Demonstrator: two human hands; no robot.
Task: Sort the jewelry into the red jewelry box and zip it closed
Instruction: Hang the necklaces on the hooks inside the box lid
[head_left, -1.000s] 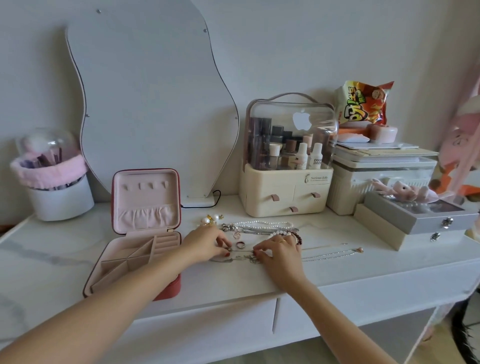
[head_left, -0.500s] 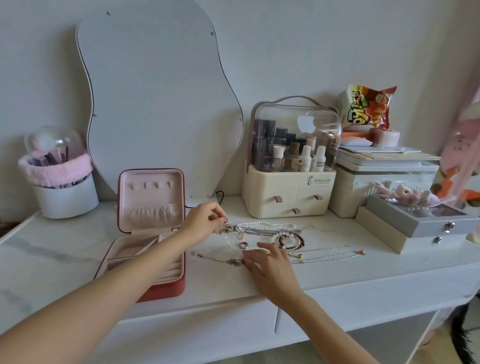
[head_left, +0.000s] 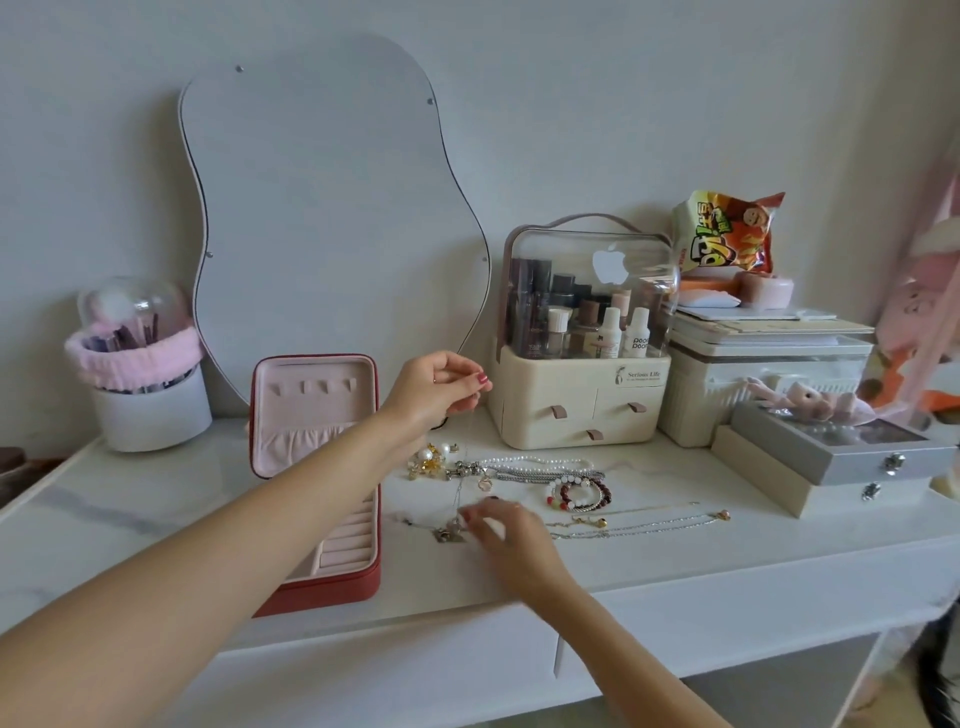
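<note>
The red jewelry box (head_left: 332, 584) lies open on the white dresser, its pink lid upright; my forearm hides part of its tray. My left hand (head_left: 434, 387) is raised above the jewelry and pinches the upper end of a thin silver chain (head_left: 457, 493) that hangs down to a pendant (head_left: 450, 534) on the table. My right hand (head_left: 511, 535) rests over the pendant, fingertips touching it. Beside them lie pearl earrings (head_left: 428, 460), a pearl necklace (head_left: 535, 461), beaded bracelets (head_left: 579, 493) and thin chains (head_left: 644, 525).
A wavy mirror (head_left: 322, 208) leans on the wall behind the box. A white brush holder (head_left: 150, 410) stands at the left, a cosmetics case (head_left: 582, 395) behind the jewelry, and grey boxes (head_left: 841, 462) at the right. The table's front edge is close to my right wrist.
My left hand has risen from the table, lifting one end of the thin chain upward. My right hand stayed low, shifting slightly over the pendant.
</note>
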